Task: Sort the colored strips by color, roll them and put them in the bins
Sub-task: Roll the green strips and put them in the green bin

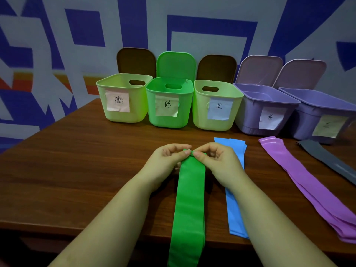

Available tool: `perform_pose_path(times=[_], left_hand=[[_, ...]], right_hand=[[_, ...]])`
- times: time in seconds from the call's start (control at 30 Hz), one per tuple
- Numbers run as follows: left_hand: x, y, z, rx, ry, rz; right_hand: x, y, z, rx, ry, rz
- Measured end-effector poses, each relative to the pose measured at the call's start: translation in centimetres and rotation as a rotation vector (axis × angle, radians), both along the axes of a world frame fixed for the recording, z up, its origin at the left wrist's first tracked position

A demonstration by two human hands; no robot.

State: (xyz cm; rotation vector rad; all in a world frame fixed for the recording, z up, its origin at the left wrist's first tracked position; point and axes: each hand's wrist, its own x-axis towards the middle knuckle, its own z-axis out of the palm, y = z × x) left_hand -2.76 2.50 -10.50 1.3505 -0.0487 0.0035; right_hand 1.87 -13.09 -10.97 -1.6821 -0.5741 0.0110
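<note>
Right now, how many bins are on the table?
5, in a row along the wall: pale green bin far left, bright green bin, second pale green bin, purple bin, second purple bin far right, partly cut off. All lids open.

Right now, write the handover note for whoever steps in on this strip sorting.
Left hand and right hand: both pinch the far end of the green strip, just starting its roll.
The green strip runs toward you and hangs over the table edge.
Blue strips, purple strips and grey strips lie flat in sorted piles to the right.
Five open bins stand at the back; the green bin is second from left.
Done: sorting.
Left: roll and bin every strip; bin contents are hidden.
</note>
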Motion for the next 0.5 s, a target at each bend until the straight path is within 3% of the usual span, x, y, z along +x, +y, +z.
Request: perform_pose_path(times=[0.5], left_hand=[[-0.09,-0.04,0.04,-0.013,0.027,-0.001]], right_hand=[[-0.35,-0.07,0.20,0.089,0.104,0.046]])
